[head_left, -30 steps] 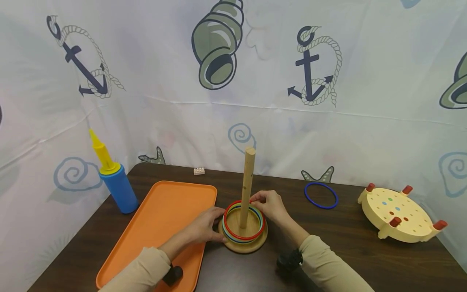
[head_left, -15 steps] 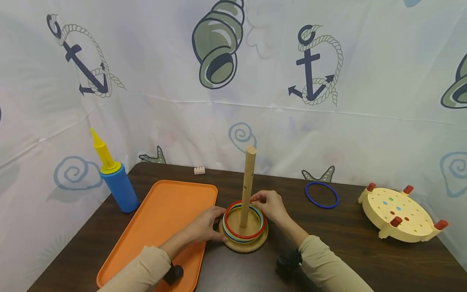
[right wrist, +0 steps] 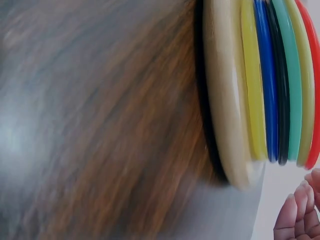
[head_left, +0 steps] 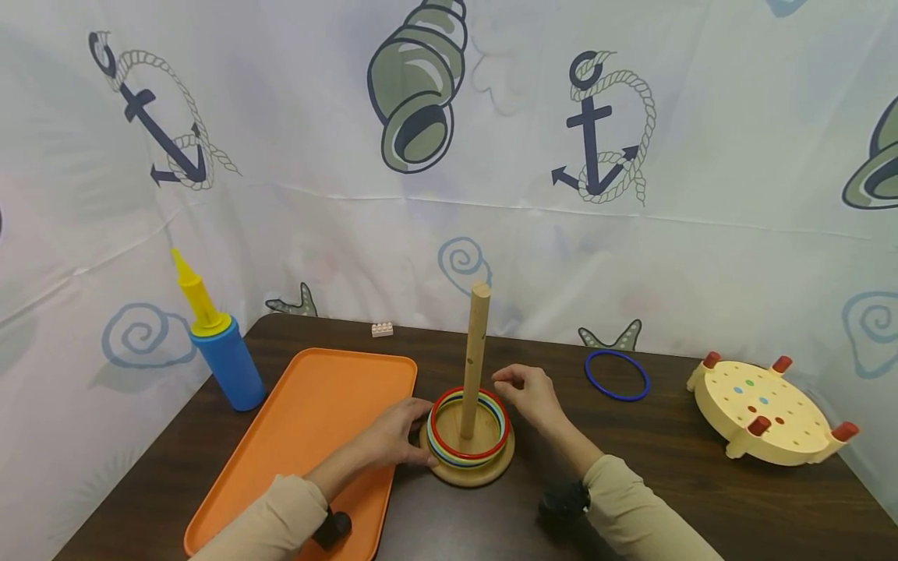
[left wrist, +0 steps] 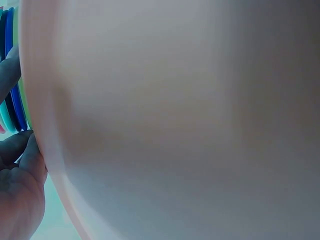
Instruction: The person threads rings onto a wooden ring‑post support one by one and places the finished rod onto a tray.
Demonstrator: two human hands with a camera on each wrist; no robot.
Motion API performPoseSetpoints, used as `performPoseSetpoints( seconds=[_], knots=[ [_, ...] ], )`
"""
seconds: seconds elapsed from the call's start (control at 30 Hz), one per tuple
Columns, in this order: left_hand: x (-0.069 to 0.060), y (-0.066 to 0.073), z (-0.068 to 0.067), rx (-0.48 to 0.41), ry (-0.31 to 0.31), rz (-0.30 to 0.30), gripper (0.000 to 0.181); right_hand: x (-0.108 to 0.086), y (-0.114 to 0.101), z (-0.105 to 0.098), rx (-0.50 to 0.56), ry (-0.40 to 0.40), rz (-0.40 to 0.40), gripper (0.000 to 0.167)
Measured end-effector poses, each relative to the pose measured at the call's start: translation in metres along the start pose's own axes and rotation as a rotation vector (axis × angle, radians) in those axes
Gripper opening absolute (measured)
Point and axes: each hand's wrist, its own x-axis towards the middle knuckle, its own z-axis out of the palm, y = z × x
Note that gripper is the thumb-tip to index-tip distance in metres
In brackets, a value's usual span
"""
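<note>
A wooden ring-toss stand, a tall peg (head_left: pixel 476 343) on a round base (head_left: pixel 468 477), stands mid-table in the head view. Several rings lie stacked round the peg, with a red ring (head_left: pixel 507 436) on top. Below it, the right wrist view shows yellowish, teal (right wrist: pixel 293 100), black, blue (right wrist: pixel 267 85) and yellow rings. My left hand (head_left: pixel 389 436) rests at the stack's left side, thumb nearer me and fingers farther back, touching rings and base. At the back right of the stack, my right hand (head_left: pixel 529 393) is just off the red ring, fingers loosely bent, holding nothing visible.
An orange tray (head_left: pixel 323 405) lies under my left forearm. Behind it stand a blue and yellow hand pump (head_left: pixel 228 362) and a small pale toy brick (head_left: pixel 382 329). Right of the stand lie a blue ring (head_left: pixel 617 397) and an upturned cream stool (head_left: pixel 765 413) with red-tipped legs.
My right hand has let go of the red ring and drawn slightly to the right. My left hand and the stack have stayed in place.
</note>
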Motion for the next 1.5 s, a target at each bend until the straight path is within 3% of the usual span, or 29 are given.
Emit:
performPoseSetpoints(
  seconds=[0.33, 0.57, 0.97, 1.2, 1.5],
  knots=[
    [0.000, -0.001, 0.000, 0.002, 0.002, 0.008, 0.074, 0.003, 0.024, -0.034, 0.056, 0.132, 0.069, 0.015],
    [0.001, -0.002, 0.001, 0.008, 0.002, 0.009, 0.074, 0.005, 0.049, -0.068, 0.077, 0.272, 0.150, 0.019],
    [0.001, -0.002, 0.001, -0.015, 0.012, 0.031, 0.072, -0.002, 0.102, -0.121, -0.115, 0.511, 0.269, 0.024],
    [0.001, -0.004, 0.001, -0.022, 0.008, 0.012, 0.072, -0.003, 0.125, -0.134, -0.102, 0.505, 0.315, 0.031],
    [0.000, -0.005, 0.002, -0.026, 0.012, 0.027, 0.071, -0.003, 0.132, -0.140, -0.150, 0.441, 0.346, 0.036]
  ],
)
